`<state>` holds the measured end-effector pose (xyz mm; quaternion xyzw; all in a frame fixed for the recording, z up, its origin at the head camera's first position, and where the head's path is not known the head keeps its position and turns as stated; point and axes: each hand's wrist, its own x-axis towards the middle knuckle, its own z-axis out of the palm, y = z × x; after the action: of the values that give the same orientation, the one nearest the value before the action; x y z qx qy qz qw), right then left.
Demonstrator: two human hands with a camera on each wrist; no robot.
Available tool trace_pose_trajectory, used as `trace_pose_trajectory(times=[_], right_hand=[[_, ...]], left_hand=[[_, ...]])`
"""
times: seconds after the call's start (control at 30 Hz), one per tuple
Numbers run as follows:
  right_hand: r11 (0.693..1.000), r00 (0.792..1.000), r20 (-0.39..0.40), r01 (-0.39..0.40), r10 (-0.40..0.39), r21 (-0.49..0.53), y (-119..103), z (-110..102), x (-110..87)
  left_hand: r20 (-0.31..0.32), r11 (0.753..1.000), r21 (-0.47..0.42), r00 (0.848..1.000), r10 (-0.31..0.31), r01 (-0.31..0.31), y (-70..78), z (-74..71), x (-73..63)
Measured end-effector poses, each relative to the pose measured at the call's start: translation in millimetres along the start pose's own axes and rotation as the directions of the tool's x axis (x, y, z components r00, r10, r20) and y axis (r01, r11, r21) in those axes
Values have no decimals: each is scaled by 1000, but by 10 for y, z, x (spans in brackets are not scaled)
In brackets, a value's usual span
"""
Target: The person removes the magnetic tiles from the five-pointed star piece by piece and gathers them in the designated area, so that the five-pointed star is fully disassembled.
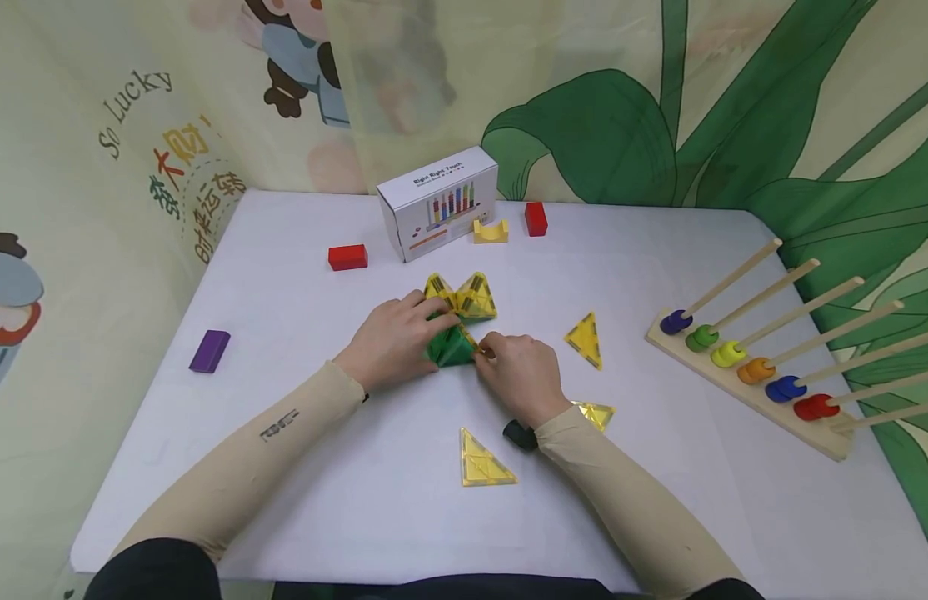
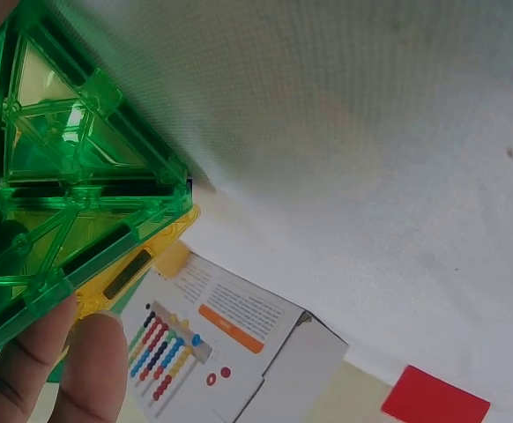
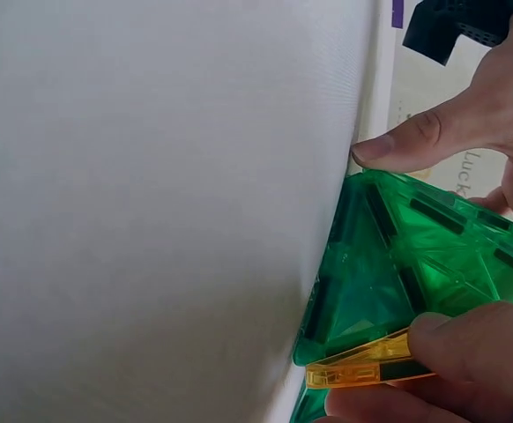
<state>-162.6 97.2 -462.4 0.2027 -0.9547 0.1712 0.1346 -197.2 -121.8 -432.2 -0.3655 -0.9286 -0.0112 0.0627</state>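
Green triangular magnetic tiles stand joined in a small built shape near the table's middle, with yellow triangular tiles on its far side. My left hand grips the green part from the left; its thumb touches a corner in the right wrist view, and its fingers show by the green edge in the left wrist view. From the right, my right hand pinches a yellow magnetic tile between thumb and fingers, along an edge of the green tiles. The hands hide some of the shape.
Loose yellow triangles lie right and in front of the hands. Behind stand a white box, a yellow block and red blocks. A purple block is left; a wooden peg board with coloured rings is right.
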Motion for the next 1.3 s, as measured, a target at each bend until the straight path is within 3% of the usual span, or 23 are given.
trace_pose_trajectory(times=[0.3,0.63,0.8,1.03,1.1,1.2,1.3], right_hand=[[998,999,2,-39,39,42,50,-24,-15],[977,976,118,-192,181,91,206,-104,-45],[948,935,223,-302,274,102,366,-167,-58],[894,837,385,-443,388,63,555,-309,-45],[889,824,394,-457,407,37,580,-330,-44],[892,835,357,-452,418,14,569,-315,-28],[905,867,299,-425,398,29,500,-282,15]], left_hand=[[-15,1000,6,1000,8,-8,-3,-1,-15],[-22,1000,-11,1000,5,-5,-19,23,-18],[-7,1000,-19,1000,1,-1,-30,20,-21],[-7,1000,-18,1000,9,-10,-38,14,-32],[-9,1000,-19,1000,10,-10,-39,26,-29],[-10,1000,-18,1000,9,-9,-46,27,-28],[-14,1000,-13,1000,10,-10,-49,25,-25]])
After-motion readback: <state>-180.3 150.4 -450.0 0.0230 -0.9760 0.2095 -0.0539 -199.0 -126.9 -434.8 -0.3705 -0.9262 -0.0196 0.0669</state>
